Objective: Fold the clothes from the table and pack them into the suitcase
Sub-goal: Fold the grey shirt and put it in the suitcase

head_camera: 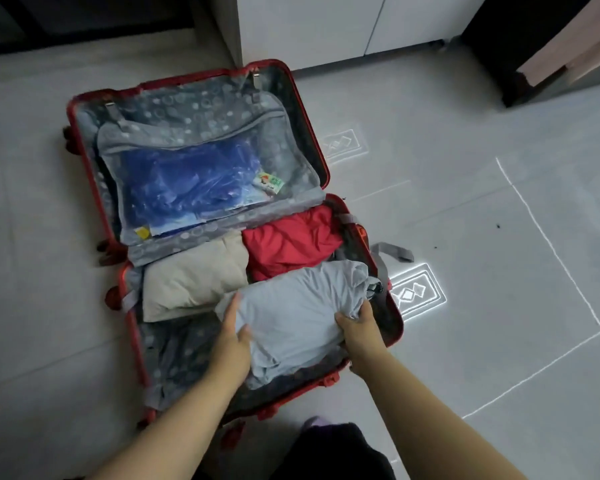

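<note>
Head: left hand [234,336], right hand [359,327] grip grey garment [298,313] edges over suitcase [132,341]; lining [174,348] exposed leftward.

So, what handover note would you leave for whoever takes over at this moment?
Left hand and right hand each grip an end of the folded grey garment, over the near half of the open red suitcase.
Done: beige garment and red garment lie packed side by side.
Left: set the grey one down and let go.
Table out of view; further clothes unknown.
</note>
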A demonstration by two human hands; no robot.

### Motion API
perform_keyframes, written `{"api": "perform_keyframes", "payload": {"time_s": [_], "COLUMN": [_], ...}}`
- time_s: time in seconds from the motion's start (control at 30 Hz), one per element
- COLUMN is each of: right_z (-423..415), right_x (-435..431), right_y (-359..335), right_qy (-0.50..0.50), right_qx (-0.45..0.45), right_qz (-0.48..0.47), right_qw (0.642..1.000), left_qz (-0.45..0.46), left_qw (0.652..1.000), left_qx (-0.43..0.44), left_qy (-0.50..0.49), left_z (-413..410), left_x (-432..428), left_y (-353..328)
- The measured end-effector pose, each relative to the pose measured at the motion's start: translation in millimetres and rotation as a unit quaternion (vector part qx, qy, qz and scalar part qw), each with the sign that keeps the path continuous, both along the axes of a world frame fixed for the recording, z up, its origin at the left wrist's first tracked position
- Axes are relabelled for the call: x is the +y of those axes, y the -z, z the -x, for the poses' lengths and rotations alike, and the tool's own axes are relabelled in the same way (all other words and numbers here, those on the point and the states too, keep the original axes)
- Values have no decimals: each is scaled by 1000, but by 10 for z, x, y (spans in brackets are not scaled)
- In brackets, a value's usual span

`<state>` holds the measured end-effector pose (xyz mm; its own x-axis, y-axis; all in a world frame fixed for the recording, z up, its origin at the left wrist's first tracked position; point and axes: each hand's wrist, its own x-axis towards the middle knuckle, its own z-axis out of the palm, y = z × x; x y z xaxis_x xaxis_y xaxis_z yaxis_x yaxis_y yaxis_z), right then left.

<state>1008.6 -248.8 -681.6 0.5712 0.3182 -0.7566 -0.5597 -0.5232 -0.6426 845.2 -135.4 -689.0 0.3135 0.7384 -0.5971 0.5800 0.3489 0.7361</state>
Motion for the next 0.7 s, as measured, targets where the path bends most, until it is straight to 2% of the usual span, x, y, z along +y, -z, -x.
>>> {"api": "perform_keyframes", "payload": {"time_s": [0.23,0.37,0.43,0.47,0.5,0.57,0.63,0.7], "right_z": [-631,-769,-685,-625,-570,-538,-620,-744], "right_x": [160,141,123,92,73,78,114,114], "right_y": [1506,1789,1719,1656,1583,1480,1494,1599], "right_qy": [-44,-113,-110,-129,-165,-265,-434,-583], "right_qx": [-60,-82,-147,-222,-313,-469,-503,-441], "right_qz": [26,139,198,215,228,229,214,232], "right_qw": [997,980,963,942,907,811,716,642], "left_qz": [-7,-4,-6,-5,-12,-77,-191,-246], "left_qw": [998,993,992,993,992,971,916,868], "left_qx": [-11,52,81,87,106,188,230,221], "left_qy": [69,107,94,73,60,127,268,371], "left_z": [-537,-587,-556,-538,-516,-479,-433,-391], "left_x": [136,36,10,-14,-42,-171,-364,-445], "left_y": [1527,1860,1879,1852,1790,1663,1649,1745]}}
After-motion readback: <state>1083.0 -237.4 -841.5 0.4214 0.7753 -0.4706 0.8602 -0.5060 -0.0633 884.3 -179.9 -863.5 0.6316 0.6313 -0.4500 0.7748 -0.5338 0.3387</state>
